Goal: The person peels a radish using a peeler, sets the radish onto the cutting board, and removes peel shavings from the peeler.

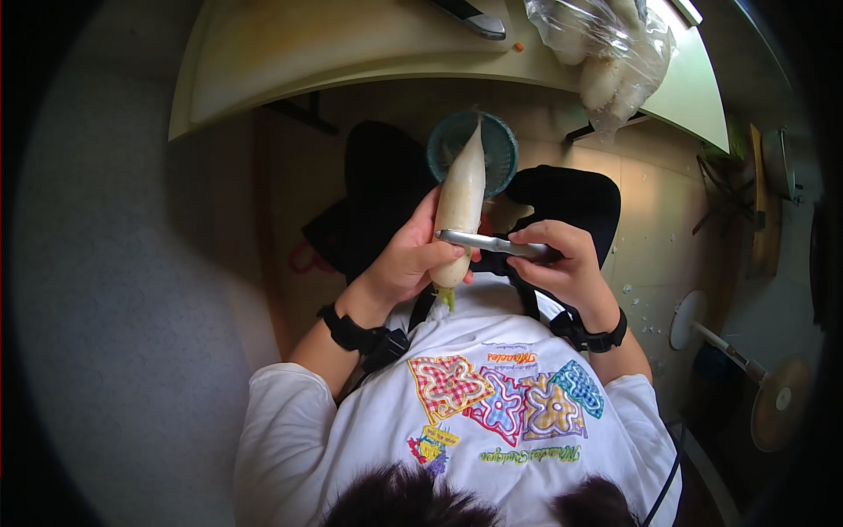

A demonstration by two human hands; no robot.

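A white daikon radish (464, 191) points its thin root tip away from me, over a blue-green bin. Its cut green stem end lies close to my shirt. My left hand (411, 252) is closed around the lower part of the radish, thumb on top. In my right hand (562, 255) is a silver peeler (483, 241), gripped by its handle. The peeler's head lies across the radish, just above my left thumb, and appears to touch it. My left fingers under the radish are partly hidden.
The blue-green bin (502, 158) stands on the floor between my knees. Ahead is a table (369, 75) with a cutting board (290, 44), a knife (474, 18) and a plastic bag of radishes (606, 61) overhanging its edge. A white fan (733, 347) stands at right.
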